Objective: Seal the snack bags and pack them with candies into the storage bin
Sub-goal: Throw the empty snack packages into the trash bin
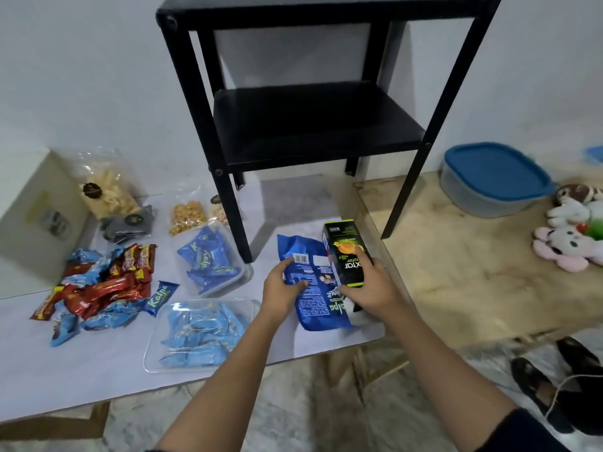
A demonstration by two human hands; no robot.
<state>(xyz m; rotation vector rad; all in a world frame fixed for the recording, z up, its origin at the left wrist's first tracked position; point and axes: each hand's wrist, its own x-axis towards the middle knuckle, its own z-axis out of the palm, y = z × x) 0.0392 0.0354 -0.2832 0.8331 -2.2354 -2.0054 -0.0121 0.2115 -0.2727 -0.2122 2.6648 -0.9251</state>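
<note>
A large blue snack bag [318, 301] lies flat on the white table [98, 380]. My left hand [282, 290] grips its left edge. My right hand [372, 285] holds a black and green snack box [347, 252] that rests tilted on the bag's right side. Left of the bag, two clear trays [202, 334] [212, 259] hold blue wrapped candies. A loose heap of red and blue candy bars [101, 288] lies further left. Clear bags of crackers [104, 190] and nuts [187, 216] and a dark pouch [130, 223] sit at the back left.
A black two-shelf stand [306, 125] stands on the table behind the bag, one leg close to the trays. A wooden table [473, 272] at the right carries a grey container with a blue lid [492, 184] and plush toys [567, 236]. A beige box [36, 220] sits far left.
</note>
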